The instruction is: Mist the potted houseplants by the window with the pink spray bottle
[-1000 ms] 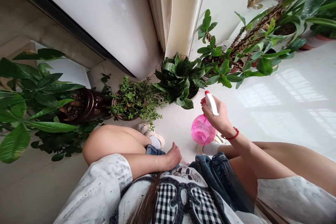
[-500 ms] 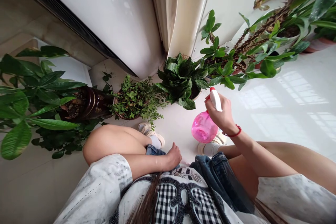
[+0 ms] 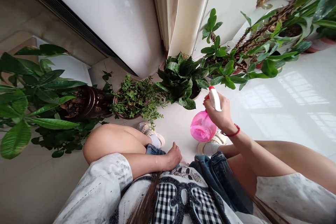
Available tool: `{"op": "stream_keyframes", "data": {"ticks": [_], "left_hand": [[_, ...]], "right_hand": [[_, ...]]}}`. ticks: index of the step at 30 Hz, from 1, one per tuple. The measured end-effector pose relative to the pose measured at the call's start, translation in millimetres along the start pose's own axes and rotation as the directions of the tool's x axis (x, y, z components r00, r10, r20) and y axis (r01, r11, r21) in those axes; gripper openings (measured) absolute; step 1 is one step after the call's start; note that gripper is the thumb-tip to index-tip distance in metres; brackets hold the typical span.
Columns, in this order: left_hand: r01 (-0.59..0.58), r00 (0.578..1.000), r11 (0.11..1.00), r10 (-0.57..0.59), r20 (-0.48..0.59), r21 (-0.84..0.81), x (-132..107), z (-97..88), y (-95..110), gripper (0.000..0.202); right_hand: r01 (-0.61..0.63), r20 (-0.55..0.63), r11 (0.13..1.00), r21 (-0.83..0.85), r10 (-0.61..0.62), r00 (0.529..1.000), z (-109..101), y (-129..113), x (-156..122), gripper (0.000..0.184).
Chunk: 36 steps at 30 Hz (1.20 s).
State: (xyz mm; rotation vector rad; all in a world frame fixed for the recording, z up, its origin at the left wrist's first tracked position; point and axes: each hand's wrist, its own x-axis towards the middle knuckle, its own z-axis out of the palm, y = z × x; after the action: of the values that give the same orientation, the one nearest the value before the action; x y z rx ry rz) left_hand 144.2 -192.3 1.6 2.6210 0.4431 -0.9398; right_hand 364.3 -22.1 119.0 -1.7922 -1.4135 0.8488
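My right hand (image 3: 219, 112) grips the white head of a pink spray bottle (image 3: 202, 128), its nozzle pointing toward the dark broad-leaved potted plant (image 3: 181, 79) just in front. A red band circles that wrist. My left hand (image 3: 173, 155) rests curled in a loose fist in my lap, between my bent knees, and nothing shows in it. A small-leaved plant in a brown pot (image 3: 133, 98) stands to the left of the sprayer's target.
A large-leaved plant in a dark glazed pot (image 3: 90, 102) stands at the left. More potted plants (image 3: 262, 49) line the right along a window ledge. A white appliance (image 3: 110, 17) and a curtain (image 3: 170, 10) rise behind. My feet in white shoes rest on the pale floor (image 3: 288, 105).
My right hand has lifted the spray bottle a little up and toward the broad-leaved plant. The left hand has stayed in my lap.
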Motion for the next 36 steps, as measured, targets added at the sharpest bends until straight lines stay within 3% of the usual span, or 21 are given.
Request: {"op": "stream_keyframes", "data": {"ticks": [6, 13, 23, 32, 36], "left_hand": [[0.02, 0.999, 1.0, -0.021, -0.034, -0.024, 2, 1.9, 1, 0.032], [-0.004, 0.998, 1.0, 0.003, 0.062, 0.011, 0, -9.0, -1, 0.039], [0.016, 0.999, 1.0, -0.015, -0.041, 0.016, 1, 2.9, -1, 0.033], [0.012, 1.0, 1.0, -0.012, 0.003, 0.018, -2, -2.4, -2, 0.037], [0.006, 0.999, 0.999, -0.004, -0.047, 0.04, -3, 1.7, -2, 0.037]], "right_hand": [[0.052, -0.015, 0.997, -0.051, -0.053, 0.998, 4, -5, 0, 0.004], [0.127, 0.047, 0.988, -0.083, -0.123, 0.991, 7, -11, -1, 0.006], [0.142, 0.047, 0.987, -0.074, -0.139, 0.989, 19, -20, 2, 0.01], [0.161, 0.063, 0.971, -0.176, -0.152, 0.986, 46, -13, 7, 0.026], [0.192, 0.095, 0.972, -0.135, -0.18, 0.979, 64, -11, -1, 0.029]]}}
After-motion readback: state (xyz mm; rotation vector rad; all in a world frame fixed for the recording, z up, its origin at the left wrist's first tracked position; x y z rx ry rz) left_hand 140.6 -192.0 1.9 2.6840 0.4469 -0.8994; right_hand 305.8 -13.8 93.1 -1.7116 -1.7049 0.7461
